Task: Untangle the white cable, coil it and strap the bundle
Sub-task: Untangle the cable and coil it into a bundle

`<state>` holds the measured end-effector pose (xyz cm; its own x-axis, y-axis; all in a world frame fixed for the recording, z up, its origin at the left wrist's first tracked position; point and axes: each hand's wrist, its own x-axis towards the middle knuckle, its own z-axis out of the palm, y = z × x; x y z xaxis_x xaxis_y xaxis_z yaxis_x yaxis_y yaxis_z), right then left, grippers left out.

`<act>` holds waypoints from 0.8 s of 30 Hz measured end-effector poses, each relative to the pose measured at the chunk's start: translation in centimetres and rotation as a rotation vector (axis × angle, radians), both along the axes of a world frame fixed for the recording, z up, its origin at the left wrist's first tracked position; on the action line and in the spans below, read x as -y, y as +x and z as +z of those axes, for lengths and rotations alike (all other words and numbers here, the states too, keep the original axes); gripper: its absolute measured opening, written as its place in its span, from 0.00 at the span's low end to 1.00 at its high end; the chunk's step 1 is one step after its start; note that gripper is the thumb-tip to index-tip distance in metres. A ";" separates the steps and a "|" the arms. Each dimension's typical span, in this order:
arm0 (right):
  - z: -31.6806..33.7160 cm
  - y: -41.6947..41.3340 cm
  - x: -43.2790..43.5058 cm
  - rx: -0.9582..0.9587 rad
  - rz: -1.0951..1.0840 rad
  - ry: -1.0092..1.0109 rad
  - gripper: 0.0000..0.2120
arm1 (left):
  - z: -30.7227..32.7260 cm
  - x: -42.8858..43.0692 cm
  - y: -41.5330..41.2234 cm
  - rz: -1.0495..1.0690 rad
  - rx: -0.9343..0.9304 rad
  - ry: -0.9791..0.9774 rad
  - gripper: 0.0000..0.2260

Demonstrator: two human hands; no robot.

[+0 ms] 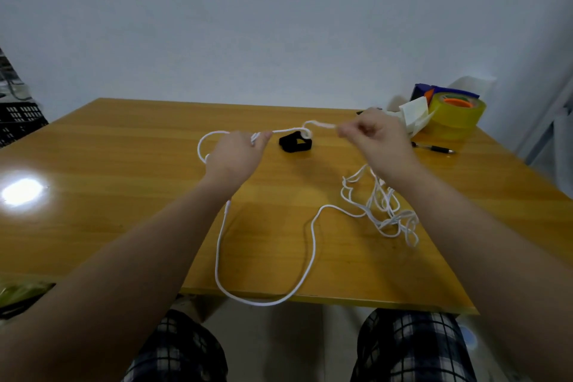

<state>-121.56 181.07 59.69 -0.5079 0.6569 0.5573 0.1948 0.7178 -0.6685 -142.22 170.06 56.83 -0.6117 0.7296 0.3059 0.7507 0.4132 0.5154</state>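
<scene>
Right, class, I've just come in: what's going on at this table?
A person seated at a wooden table is working on a white cable. The left hand and right hand each pinch it, holding a short stretch with a small loop above the table. Much of it lies tangled by the right forearm, and one long loop hangs over the near edge. The black strap lies unused beyond the hands.

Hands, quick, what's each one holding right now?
Left hand: fingers pinch the white cable.
Right hand: fingers pinch the white cable further along the same strand.
</scene>
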 end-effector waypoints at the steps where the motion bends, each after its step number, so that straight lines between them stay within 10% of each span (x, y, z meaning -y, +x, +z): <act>1: 0.1 0.2 -0.1 -0.140 -0.014 -0.053 0.06 | -0.3 0.0 -0.4 0.034 0.048 -0.014 0.26; 7: -0.6 -0.5 -0.3 -0.326 -0.220 -0.380 0.16 | -0.5 -0.4 0.0 0.044 0.307 -0.012 0.27; 12: -1.7 -0.1 -1.2 0.964 -0.274 -0.142 0.11 | -0.5 0.3 1.4 -0.269 0.737 0.128 0.22; 15: -0.8 -1.0 0.4 0.787 -0.249 0.056 0.24 | -0.1 0.1 2.5 -0.332 0.772 0.059 0.22; 18: 1.6 -1.7 2.4 0.471 0.113 -0.195 0.36 | 0.4 -0.3 3.4 -0.334 0.693 0.010 0.21; 20: 2.5 -1.9 3.5 0.439 0.353 -0.440 0.44 | 0.6 -0.4 4.0 -0.350 0.610 -0.012 0.21; 24: 1.5 -2.3 2.9 0.532 0.407 -0.284 0.46 | 1.5 0.0 5.0 -0.488 0.806 -0.023 0.23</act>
